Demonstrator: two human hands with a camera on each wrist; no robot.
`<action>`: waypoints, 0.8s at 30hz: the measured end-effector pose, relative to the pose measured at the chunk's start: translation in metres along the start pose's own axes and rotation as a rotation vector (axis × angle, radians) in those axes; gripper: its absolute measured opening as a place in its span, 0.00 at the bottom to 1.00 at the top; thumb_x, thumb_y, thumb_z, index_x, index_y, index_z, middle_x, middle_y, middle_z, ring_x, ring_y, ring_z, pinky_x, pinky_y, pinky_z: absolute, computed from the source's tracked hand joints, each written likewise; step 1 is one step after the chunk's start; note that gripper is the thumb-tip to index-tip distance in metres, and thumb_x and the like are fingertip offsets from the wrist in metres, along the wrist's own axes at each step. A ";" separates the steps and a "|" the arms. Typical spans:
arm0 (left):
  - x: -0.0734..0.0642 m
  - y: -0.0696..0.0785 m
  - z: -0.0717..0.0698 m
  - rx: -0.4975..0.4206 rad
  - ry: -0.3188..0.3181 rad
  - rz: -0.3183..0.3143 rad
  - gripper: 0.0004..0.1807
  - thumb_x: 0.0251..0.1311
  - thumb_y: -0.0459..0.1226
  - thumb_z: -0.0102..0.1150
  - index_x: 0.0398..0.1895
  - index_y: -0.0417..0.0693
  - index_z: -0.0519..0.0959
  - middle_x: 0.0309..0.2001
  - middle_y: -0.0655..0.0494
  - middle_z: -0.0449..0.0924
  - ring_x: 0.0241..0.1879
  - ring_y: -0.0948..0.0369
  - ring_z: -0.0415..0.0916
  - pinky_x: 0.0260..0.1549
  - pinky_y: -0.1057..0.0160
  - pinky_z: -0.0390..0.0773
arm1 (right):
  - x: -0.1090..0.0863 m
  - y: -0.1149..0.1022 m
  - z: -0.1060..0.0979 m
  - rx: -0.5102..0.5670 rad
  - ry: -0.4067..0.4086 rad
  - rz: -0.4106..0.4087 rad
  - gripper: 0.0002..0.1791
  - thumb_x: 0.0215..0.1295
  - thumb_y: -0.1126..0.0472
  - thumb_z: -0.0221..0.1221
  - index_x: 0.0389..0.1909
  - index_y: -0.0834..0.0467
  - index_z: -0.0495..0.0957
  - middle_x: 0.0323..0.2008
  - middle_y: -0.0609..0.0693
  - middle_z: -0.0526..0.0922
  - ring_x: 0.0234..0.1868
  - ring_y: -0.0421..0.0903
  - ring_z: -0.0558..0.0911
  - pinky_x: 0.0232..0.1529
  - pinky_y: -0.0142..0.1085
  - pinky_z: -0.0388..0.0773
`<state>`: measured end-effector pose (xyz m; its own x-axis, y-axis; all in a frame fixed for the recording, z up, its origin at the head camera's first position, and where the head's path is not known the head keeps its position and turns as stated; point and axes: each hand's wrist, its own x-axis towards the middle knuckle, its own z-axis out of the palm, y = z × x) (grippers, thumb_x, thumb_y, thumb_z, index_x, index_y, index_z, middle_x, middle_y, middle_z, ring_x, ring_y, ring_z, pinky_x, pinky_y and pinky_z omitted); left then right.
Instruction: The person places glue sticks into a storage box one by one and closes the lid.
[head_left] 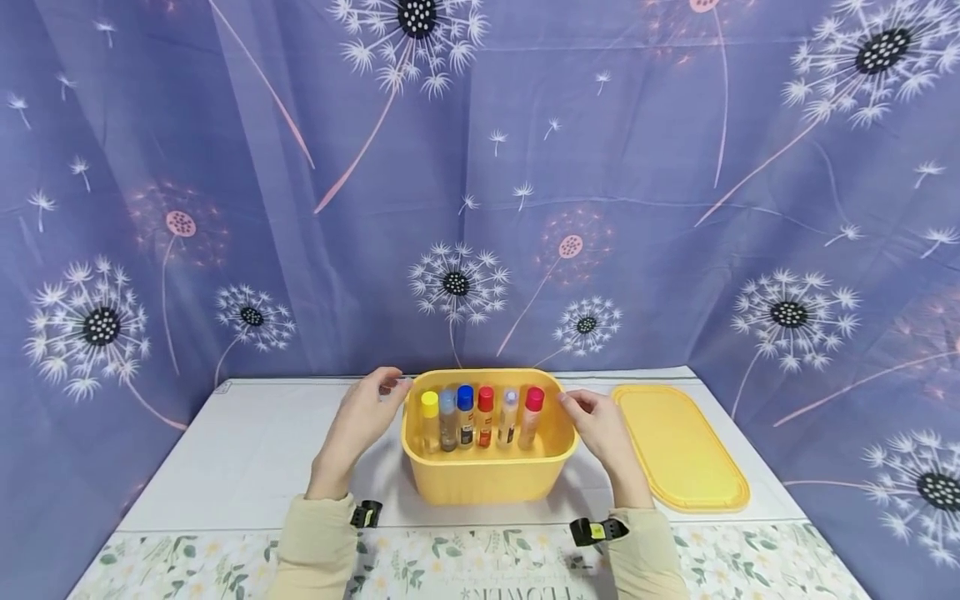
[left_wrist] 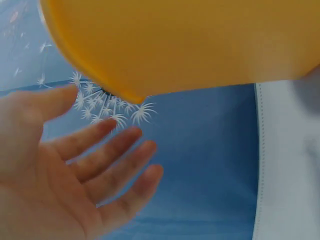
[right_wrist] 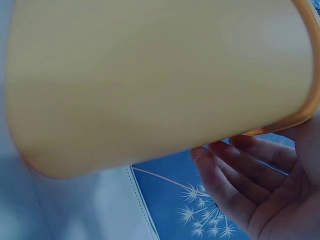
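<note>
A yellow plastic bin (head_left: 489, 483) stands on the table. Inside it, several slim clear bottles (head_left: 486, 429) with yellow, pale, blue and red caps stand in a row. My left hand (head_left: 367, 423) is beside the bin's left end; in the left wrist view its fingers (left_wrist: 107, 160) are spread, loosely bent and apart from the wall. At the opposite end is my right hand (head_left: 600, 429), fingertips at the rim. The right wrist view has its relaxed fingers (right_wrist: 235, 172) along the bin's outer side, with the thumb tip hidden; whether they touch cannot be told.
A yellow lid (head_left: 686, 450) lies flat on the white tabletop (head_left: 247, 450), right of the bin. A flower-print cloth (head_left: 450, 567) covers the front edge. Behind the table hangs a purple-blue dandelion curtain (head_left: 510, 167).
</note>
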<state>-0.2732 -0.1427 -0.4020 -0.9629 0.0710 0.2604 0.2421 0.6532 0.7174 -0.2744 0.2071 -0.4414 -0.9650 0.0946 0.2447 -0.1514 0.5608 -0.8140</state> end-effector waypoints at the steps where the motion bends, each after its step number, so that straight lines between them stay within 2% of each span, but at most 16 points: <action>1: 0.000 0.000 0.002 0.006 0.025 -0.011 0.22 0.70 0.48 0.52 0.56 0.41 0.78 0.48 0.45 0.81 0.49 0.49 0.77 0.48 0.48 0.74 | 0.000 0.000 0.000 0.000 -0.002 -0.001 0.15 0.69 0.54 0.59 0.42 0.62 0.85 0.36 0.56 0.86 0.37 0.47 0.81 0.40 0.40 0.76; 4: -0.002 -0.002 0.007 0.031 0.077 -0.043 0.21 0.71 0.49 0.52 0.52 0.42 0.80 0.41 0.47 0.83 0.43 0.50 0.79 0.44 0.49 0.76 | 0.001 0.000 0.000 0.002 -0.005 -0.001 0.15 0.70 0.53 0.59 0.43 0.62 0.85 0.36 0.55 0.86 0.37 0.47 0.80 0.40 0.39 0.76; 9: -0.004 -0.005 0.012 0.014 0.103 -0.076 0.20 0.70 0.49 0.52 0.50 0.44 0.82 0.36 0.50 0.83 0.38 0.53 0.79 0.39 0.51 0.76 | 0.001 -0.001 0.000 -0.005 0.001 -0.004 0.15 0.69 0.54 0.59 0.42 0.62 0.85 0.35 0.54 0.86 0.36 0.46 0.80 0.39 0.38 0.75; 18: -0.005 -0.011 0.020 -0.045 0.087 -0.092 0.20 0.71 0.48 0.52 0.49 0.44 0.83 0.30 0.55 0.80 0.30 0.58 0.75 0.32 0.59 0.74 | 0.002 -0.001 -0.001 -0.005 0.015 -0.010 0.14 0.69 0.54 0.60 0.41 0.62 0.86 0.33 0.52 0.85 0.35 0.46 0.80 0.39 0.37 0.76; 24: -0.006 -0.012 0.027 -0.069 0.089 -0.090 0.16 0.70 0.46 0.53 0.45 0.45 0.84 0.28 0.55 0.79 0.28 0.59 0.74 0.31 0.59 0.73 | 0.000 -0.002 -0.001 0.012 0.019 -0.013 0.15 0.69 0.55 0.60 0.41 0.63 0.85 0.33 0.53 0.86 0.35 0.45 0.80 0.38 0.36 0.75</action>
<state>-0.2733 -0.1307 -0.4293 -0.9676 -0.0548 0.2466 0.1654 0.6003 0.7825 -0.2743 0.2070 -0.4396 -0.9586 0.1036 0.2652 -0.1662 0.5525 -0.8168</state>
